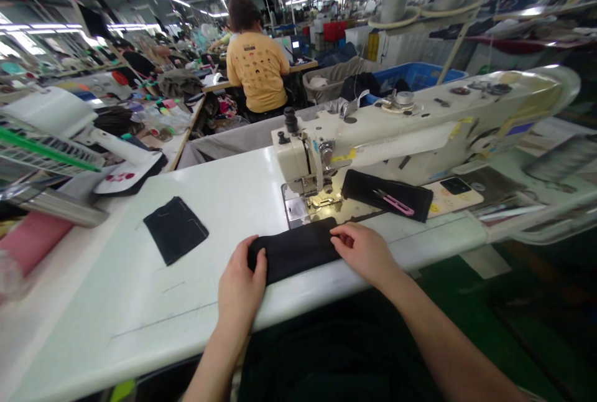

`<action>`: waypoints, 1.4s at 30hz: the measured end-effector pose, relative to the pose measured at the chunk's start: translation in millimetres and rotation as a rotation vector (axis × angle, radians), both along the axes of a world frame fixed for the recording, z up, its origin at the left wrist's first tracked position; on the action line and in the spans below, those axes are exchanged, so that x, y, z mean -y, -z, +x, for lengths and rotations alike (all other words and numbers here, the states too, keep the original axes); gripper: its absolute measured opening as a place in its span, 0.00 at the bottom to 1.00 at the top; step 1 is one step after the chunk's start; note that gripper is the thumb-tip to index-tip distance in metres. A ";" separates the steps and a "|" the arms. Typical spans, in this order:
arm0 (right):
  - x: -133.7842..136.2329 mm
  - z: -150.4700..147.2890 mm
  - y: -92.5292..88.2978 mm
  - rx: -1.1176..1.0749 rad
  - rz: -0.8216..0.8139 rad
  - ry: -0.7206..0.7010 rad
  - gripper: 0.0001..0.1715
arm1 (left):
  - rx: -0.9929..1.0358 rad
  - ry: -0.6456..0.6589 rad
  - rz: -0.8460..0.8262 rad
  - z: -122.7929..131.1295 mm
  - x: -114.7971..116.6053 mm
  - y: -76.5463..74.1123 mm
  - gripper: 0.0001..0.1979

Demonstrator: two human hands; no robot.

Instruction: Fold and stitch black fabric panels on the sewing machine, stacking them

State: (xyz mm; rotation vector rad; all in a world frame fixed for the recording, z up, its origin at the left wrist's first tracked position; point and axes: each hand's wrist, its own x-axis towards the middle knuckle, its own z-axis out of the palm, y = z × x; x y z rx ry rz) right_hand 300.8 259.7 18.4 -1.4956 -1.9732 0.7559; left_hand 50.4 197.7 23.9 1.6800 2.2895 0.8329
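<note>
A folded strip of black fabric (298, 249) lies on the white sewing table (140, 290), just in front of the needle plate of the sewing machine (401, 125). My left hand (240, 284) grips the strip's left end, thumb over its edge. My right hand (366, 252) rests on the strip's right end with fingers curled and pressing it down. The strip's far edge reaches close to the presser foot (326, 193).
A black pocket-shaped fabric piece (175, 229) lies on the table to the left. Another black piece (387, 196) with pink snips (396, 203) sits beside the machine bed. A person in a yellow shirt (257, 66) sits ahead, back turned. Clutter and a metal rack (41, 147) crowd the left.
</note>
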 end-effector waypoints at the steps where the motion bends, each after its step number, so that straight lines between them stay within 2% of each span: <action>1: -0.1 -0.7 -0.3 0.020 0.011 -0.002 0.07 | 0.002 0.006 0.001 0.1 -0.3 0.7 0.21; 7: 2.0 -1.3 1.2 0.143 0.141 -0.038 0.08 | 0.094 0.027 0.020 -9.7 -3.8 -2.9 0.23; 13: 6.0 7.7 12.3 0.156 0.320 -0.085 0.11 | 0.633 -0.027 -0.131 -28.9 1.0 -14.8 0.18; 16: 4.6 10.5 15.9 0.146 0.339 -0.102 0.15 | 0.788 -0.050 -0.175 -31.4 1.2 -16.7 0.16; 23: 6.5 11.0 11.6 0.163 0.310 -0.077 0.21 | 0.675 0.000 -0.167 -25.4 1.9 -17.1 0.21; 28: 6.4 7.6 13.4 0.157 0.273 -0.039 0.24 | 0.512 0.000 -0.141 -24.5 3.7 -12.4 0.17; 34: 6.5 7.0 15.0 0.148 0.245 -0.017 0.25 | 0.576 -0.014 -0.129 -24.0 4.1 -10.4 0.22; 42: 6.1 9.0 14.6 0.151 0.245 -0.028 0.25 | 0.644 0.011 -0.147 -24.7 5.8 -12.3 0.22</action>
